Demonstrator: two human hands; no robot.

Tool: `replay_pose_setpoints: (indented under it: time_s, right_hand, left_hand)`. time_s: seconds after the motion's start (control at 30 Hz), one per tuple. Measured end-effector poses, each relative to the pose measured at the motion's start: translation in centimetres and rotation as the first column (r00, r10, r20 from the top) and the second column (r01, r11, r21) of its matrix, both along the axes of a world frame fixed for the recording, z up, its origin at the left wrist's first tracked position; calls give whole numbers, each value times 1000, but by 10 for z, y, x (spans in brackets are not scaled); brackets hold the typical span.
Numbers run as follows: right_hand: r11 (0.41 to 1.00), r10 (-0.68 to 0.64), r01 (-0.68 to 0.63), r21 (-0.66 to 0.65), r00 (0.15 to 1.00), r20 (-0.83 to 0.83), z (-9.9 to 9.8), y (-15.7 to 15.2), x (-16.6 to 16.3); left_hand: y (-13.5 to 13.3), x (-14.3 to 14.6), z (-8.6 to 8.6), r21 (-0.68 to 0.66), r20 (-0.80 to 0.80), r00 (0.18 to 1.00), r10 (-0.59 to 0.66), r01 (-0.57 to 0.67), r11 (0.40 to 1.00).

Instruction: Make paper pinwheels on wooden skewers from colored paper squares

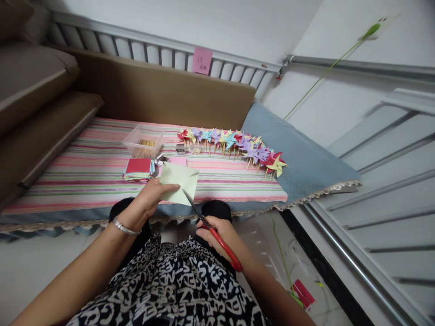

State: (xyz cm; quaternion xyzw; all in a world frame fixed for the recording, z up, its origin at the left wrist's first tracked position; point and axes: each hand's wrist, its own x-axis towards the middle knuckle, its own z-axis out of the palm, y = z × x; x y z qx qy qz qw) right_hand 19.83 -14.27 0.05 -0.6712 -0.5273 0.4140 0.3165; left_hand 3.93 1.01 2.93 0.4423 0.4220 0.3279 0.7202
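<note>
My left hand [152, 194] pinches the lower left of a pale yellow-green paper square [180, 176], thumb on top. A slit shows near the square's right corner. In my right hand [219, 233] is a pair of red-handled scissors [226, 249], its dark blades pointing up and left. The blade tip lies at the paper's lower part; I cannot tell whether it is cutting. Just left of the paper sits a stack of coloured paper squares [138, 168], red on top. Behind it stands a clear plastic box [144, 141] with thin wooden sticks in it.
Several paper pinwheels [231, 140] on sticks stretch across the right of the striped cloth [91, 172]. A small metal box [180, 148] and a small round container [195, 148] stand before them. Wrapped boards [44, 131] lie at left; a metal rail [356, 267] runs at right.
</note>
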Motion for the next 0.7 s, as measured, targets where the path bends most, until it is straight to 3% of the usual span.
replay_pose_setpoints:
  time_s: [0.53,0.7]
  right_hand:
    - [1000,0,0,27,1000,-26,0,-3,-1]
    - [999,13,-16,45,999,51,-1,-1,0]
  left_hand:
    - [2,2,-5,-4,-7,1000,-2,2,1000]
    - [4,2,-9,-6,10,1000,7,-7,1000]
